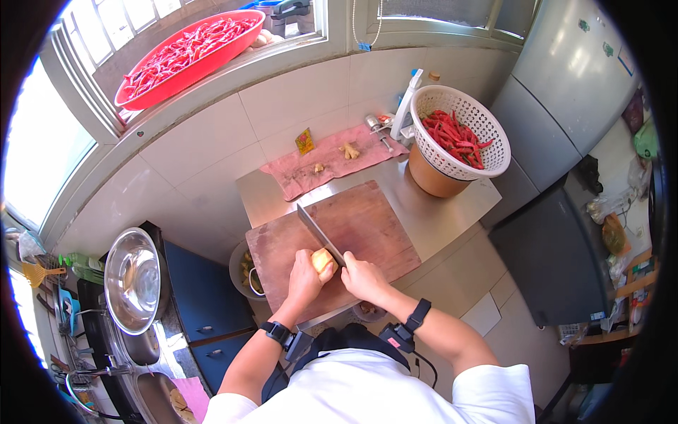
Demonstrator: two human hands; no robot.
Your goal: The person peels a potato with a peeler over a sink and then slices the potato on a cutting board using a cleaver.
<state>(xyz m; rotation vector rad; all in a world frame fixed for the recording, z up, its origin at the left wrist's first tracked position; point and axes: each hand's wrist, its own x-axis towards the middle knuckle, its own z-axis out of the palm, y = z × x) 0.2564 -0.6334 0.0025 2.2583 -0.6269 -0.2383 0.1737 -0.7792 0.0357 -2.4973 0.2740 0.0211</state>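
My left hand (305,276) grips a pale yellow, peeled-looking piece of food (322,261), perhaps ginger or a root vegetable, above the lower part of a wooden cutting board (371,222). In my right hand (363,275) is the handle of a kitchen cleaver (318,230). Its blade points up and to the left, close against the right side of the yellow piece; whether it cuts into it cannot be told. Behind the board, a ginger root (349,151) and a smaller piece (319,168) lie on a pink cloth (296,177).
A white perforated basket (492,143) of red chillies (450,135) rests on a brown pot (434,172) at the back right. Left of the board stands a pot (239,275) with scraps. A steel basin (132,281) sits by the sink; a red tray (180,82) of chillies is at the window.
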